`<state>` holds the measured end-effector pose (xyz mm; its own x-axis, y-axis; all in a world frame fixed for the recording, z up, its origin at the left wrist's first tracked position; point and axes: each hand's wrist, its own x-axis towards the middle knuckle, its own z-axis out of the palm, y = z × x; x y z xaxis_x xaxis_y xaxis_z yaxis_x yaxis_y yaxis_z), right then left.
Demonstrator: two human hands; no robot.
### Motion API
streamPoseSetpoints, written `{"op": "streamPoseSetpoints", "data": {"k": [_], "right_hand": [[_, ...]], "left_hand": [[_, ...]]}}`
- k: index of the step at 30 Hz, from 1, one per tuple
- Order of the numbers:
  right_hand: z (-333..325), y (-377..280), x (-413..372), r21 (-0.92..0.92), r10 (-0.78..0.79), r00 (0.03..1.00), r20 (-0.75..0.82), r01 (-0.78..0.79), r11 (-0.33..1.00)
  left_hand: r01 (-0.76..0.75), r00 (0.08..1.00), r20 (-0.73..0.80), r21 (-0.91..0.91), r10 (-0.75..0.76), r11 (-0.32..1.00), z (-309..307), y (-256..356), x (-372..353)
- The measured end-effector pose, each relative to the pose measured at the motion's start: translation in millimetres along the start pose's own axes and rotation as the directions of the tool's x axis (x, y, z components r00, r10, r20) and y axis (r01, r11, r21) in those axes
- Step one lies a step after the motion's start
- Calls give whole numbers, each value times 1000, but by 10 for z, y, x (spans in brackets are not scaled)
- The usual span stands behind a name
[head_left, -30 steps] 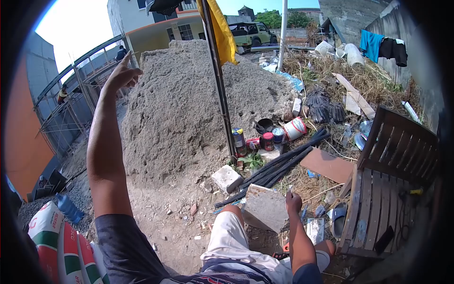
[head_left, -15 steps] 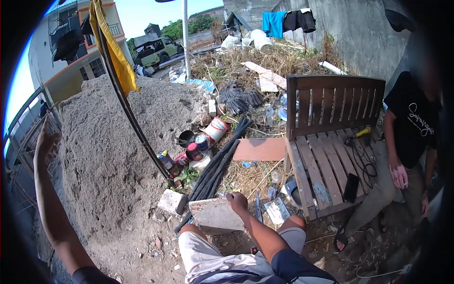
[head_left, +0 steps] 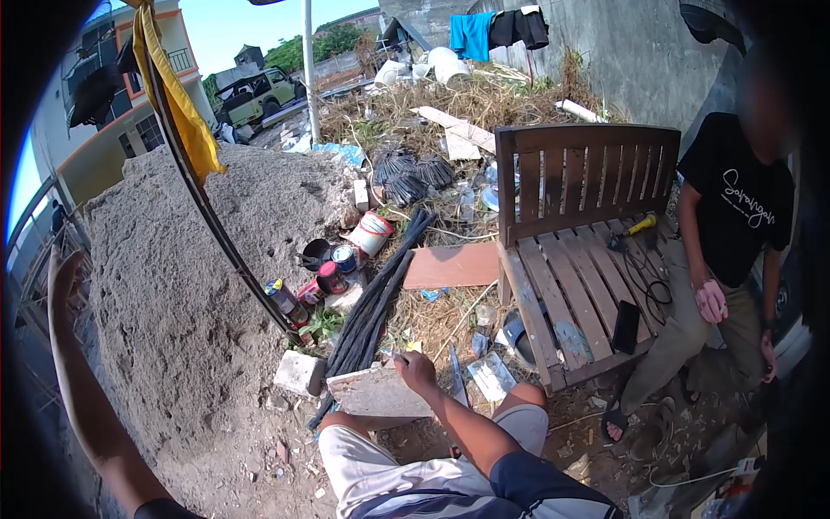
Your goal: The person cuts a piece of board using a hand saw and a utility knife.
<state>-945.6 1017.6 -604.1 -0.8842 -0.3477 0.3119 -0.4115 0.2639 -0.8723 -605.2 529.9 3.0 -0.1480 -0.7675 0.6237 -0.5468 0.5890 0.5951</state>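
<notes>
My left hand (head_left: 66,278) is raised at the far left, beside the sand heap (head_left: 181,268). Its fingers are stretched out and apart, with nothing visible in them. My right hand (head_left: 417,370) is closed just above a worn wooden board (head_left: 376,394) in front of my knees. A small pale tip shows past the fingers, too small to name. Long dark rods (head_left: 372,311) lie in a bundle behind the board, and a white block (head_left: 300,372) sits to its left.
A slatted wooden bench (head_left: 553,285) stands at right, bearing a phone (head_left: 626,327) and a yellow-ended corded tool (head_left: 641,225). Beside it sits another person (head_left: 731,208) with a pink-covered hand. Several paint cans (head_left: 330,278) lie by the sand; a dark pole (head_left: 203,208) leans there.
The whole view has shifted, so most things appear further left and slightly higher. My right hand stays closed above the board; my left arm remains raised.
</notes>
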Motion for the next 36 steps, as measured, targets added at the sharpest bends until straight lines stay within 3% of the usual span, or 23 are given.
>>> {"op": "streamPoseSetpoints", "data": {"k": [1,3,5,7,15,24,30,36], "right_hand": [[-20,-16,-31,-14,5,1000,-6,-5,1000],[-36,-18,-24,-27,-3,1000,-2,3,1000],[-30,-2,-23,-15,-24,1000,-8,24,1000],[-31,7,-17,-6,-21,1000,16,21,1000],[-15,49,-43,-22,-32,999,-11,32,999],[-22,75,-34,-26,-53,998,-44,52,998],[62,211,26,-116,-49,999,-14,47,992],[8,216,63,-122,-18,999,29,21,992]], "left_hand": [[7,1000,1,9,-7,1000,3,17,-47],[-179,975,130,-4,178,984,-20,150,-223],[-184,979,102,62,177,981,40,231,-317],[-291,950,163,151,267,945,47,295,-424],[-235,954,238,215,182,948,93,478,-657],[-258,935,283,139,211,956,138,436,-614],[-232,952,263,274,159,933,5,1024,-1230],[-177,969,227,373,95,911,-78,1032,-1189]]}}
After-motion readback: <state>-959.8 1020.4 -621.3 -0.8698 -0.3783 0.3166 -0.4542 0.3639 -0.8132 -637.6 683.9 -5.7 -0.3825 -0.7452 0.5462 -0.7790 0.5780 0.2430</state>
